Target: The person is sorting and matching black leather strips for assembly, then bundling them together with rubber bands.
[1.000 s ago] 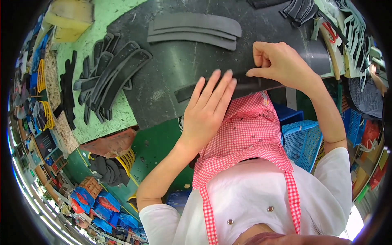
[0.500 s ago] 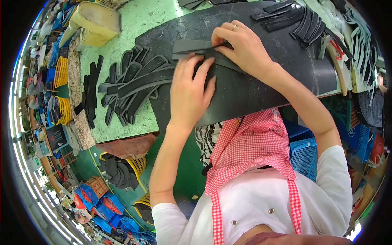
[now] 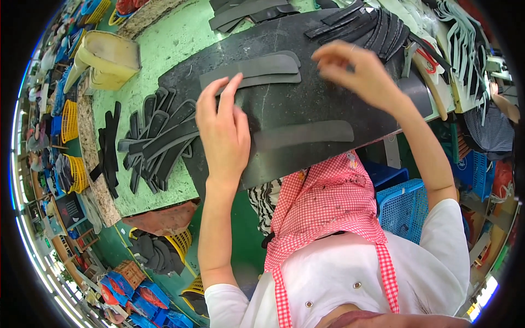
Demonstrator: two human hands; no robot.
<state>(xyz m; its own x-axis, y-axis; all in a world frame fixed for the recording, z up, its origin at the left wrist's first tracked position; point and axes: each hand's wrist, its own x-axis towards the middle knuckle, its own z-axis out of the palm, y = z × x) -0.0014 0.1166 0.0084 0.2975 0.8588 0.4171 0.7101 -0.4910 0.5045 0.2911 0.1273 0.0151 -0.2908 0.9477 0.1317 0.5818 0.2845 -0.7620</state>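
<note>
A few flat dark-grey strips (image 3: 257, 66) with rounded right ends lie overlapping on the black mat (image 3: 273, 104). My left hand (image 3: 223, 131) is over their left end, fingers apart, fingertips at or just above the strips. Nearer to me, one more grey strip (image 3: 309, 134) lies by itself along the mat's front edge; its left part looks blurred. My right hand (image 3: 363, 74) hovers right of the overlapping strips. It is somewhat smeared by motion, thumb and fingers apart, with nothing visible between them.
Left of the mat, a heap of black padded strips (image 3: 164, 134) and thin black bands (image 3: 111, 147) lie on the green table (image 3: 158, 194). A yellowish container (image 3: 112, 60) stands at the far left. More black strips (image 3: 377, 33) lie far right, beside a wooden-handled tool (image 3: 432, 82).
My hands have moved apart, the right one going right, off the grey strips. The strips now show uncovered, and one lies separately nearer the front edge. The view has shifted slightly.
</note>
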